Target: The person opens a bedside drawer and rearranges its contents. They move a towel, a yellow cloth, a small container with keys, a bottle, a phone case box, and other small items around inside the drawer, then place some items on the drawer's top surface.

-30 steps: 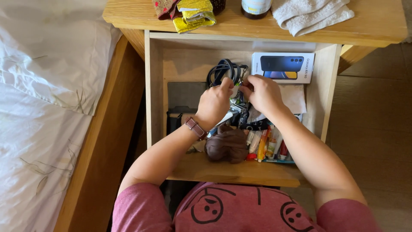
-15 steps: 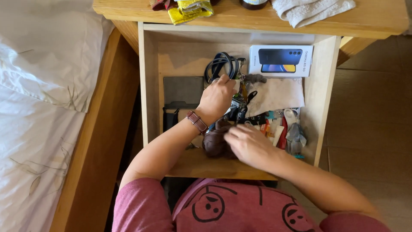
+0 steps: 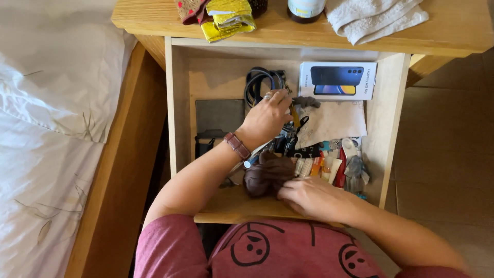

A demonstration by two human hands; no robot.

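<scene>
My left hand (image 3: 267, 117) sits deep in the open drawer (image 3: 180, 103), fingers curled down onto the tangle of keys and small clips (image 3: 288, 135) in the middle; I cannot tell whether it really grips anything there. My right hand (image 3: 314, 198) lies nearer to me at the front edge, fingers bent and pressing against the brown knitted bundle (image 3: 267, 175), touching it rather than lifting it.

Judging by how things lie, the sorting is barely under way: nothing has come out of the drawer, and everything in it is jumbled together.

Just right of my right hand lies a row of small tubes and sachets (image 3: 327, 167), packed tight against the bundle. Beyond my left hand is a coil of dark cable (image 3: 260, 82), and to the right of that a white phone box (image 3: 337, 81) with a crumpled paper (image 3: 334, 121) below it. Left of my left hand lies a flat dark wallet-like case (image 3: 218, 116).

Further out, the bedside table (image 3: 453, 31) top carries a white towel (image 3: 373, 15), a bottle (image 3: 306, 9) and gold foil wrappers (image 3: 229, 18). The bed (image 3: 46, 128) lies well off to the left.

The clutter around the keys crowds my left hand most.
</scene>
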